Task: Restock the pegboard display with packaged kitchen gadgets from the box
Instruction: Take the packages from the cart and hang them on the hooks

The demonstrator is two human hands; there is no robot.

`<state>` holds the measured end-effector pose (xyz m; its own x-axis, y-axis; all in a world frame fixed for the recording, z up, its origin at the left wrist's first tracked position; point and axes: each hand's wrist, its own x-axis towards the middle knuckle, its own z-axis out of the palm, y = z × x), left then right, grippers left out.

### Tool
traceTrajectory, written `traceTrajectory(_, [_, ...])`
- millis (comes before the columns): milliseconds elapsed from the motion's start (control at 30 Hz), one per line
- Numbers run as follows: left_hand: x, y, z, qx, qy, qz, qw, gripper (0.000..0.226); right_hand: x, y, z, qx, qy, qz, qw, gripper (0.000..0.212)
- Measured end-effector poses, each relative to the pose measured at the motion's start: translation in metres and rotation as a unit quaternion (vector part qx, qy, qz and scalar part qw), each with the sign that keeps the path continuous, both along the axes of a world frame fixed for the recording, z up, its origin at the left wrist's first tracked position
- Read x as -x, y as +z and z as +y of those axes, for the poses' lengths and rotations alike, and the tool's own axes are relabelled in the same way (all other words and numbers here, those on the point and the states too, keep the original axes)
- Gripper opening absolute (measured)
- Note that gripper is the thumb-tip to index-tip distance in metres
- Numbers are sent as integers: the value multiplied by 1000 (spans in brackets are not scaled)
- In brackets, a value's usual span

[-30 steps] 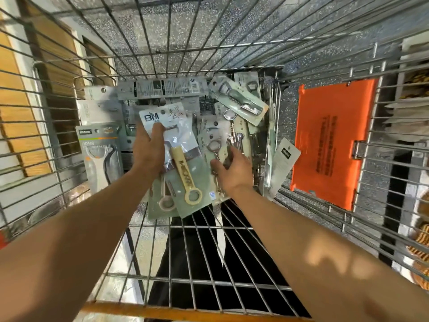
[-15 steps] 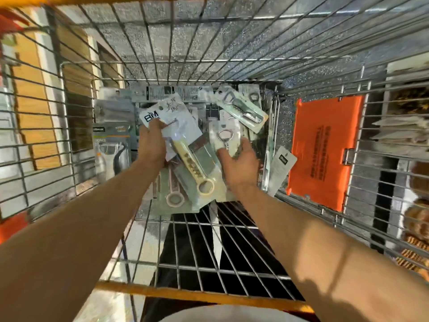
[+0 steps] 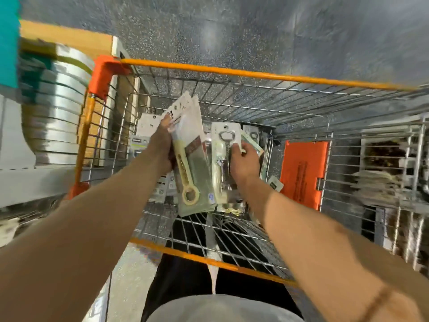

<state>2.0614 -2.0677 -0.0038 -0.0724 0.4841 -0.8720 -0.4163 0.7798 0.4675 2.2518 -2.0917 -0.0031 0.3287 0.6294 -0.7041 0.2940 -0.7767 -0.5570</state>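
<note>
- The left hand (image 3: 162, 145) is gripping a stack of opener packs (image 3: 195, 168), fingers curled round its far end.
- The right hand (image 3: 243, 161) is pinching a corkscrew pack (image 3: 222, 145), just right of the stack.
- Both long axes are running near-to-far, with the hang-hole ends far.
- Remaining packs (image 3: 145, 123) are lying in the wire cart (image 3: 232, 74) beneath the hands. The pegboard is not showing.

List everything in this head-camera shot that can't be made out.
All in the head view:
- Number of packs in the opener stack gripped by the left hand: they overlap.
- Lower end of the corkscrew pack held by the right hand: blurred.
- Other packs in the cart: mostly hidden behind both hands.
- Print on the orange panel: motion blur.
- Pegboard: out of frame.
</note>
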Motion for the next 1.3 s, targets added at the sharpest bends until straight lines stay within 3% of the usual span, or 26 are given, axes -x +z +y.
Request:
traceTrajectory(233, [20, 70, -26, 11, 82, 4, 997, 43, 13, 63, 1, -75, 50, 6, 996, 50])
traceTrajectory(333, [21, 103, -49, 12, 111, 19, 994, 45, 19, 95, -2, -112, 64, 11, 992, 40])
traceTrajectory(500, [14, 180, -91, -82, 159, -2, 984, 71, 38, 159, -12, -188, 137, 42, 972, 32])
traceTrajectory(600, [11, 216, -106, -146, 161, 30, 976, 64, 51, 193, -19, -217, 170, 66, 959, 30])
traceTrajectory(800, [22, 314, -181, -240, 278, 66, 928, 47, 89, 287, -73, -315, 255, 173, 898, 18])
traceTrajectory(967, [43, 390, -257, -287, 311, 106, 900, 60, 123, 357, -129, -352, 342, 234, 840, 25])
traceTrajectory(1100, [65, 442, -328, -353, 375, 147, 844, 46, 166, 413, -182, -366, 397, 272, 797, 24])
traceTrajectory(1300, [89, 501, -426, -426, 414, 160, 788, 57, 217, 478, -266, -387, 470, 317, 727, 25])
